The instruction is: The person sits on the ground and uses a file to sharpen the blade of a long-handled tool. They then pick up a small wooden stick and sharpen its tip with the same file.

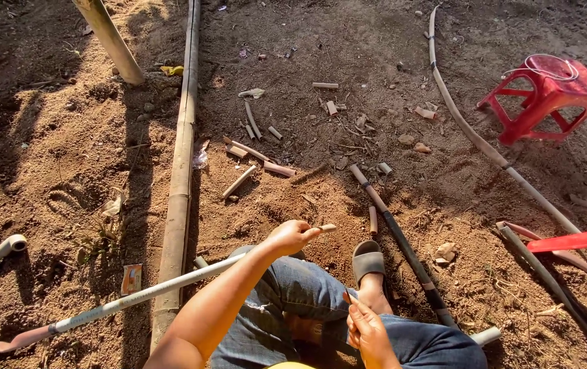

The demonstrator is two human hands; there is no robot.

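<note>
A: Light?
B: Hard low sun, warm. Long shadows fall left across the dirt (68,157). Sharp focus throughout.
A: Edges?
B: Wide-lens bend; the bamboo pole (183,137) bows. Corners dark.

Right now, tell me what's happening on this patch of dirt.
A person sits over bare soil, one sandalled foot forward. The left hand pinches a short cut stick above a long pale pipe that runs under the arm. The right hand rests near the knee; I cannot tell whether it holds anything. Cut bamboo bits, a bamboo pole and a red stool lie around.
</note>
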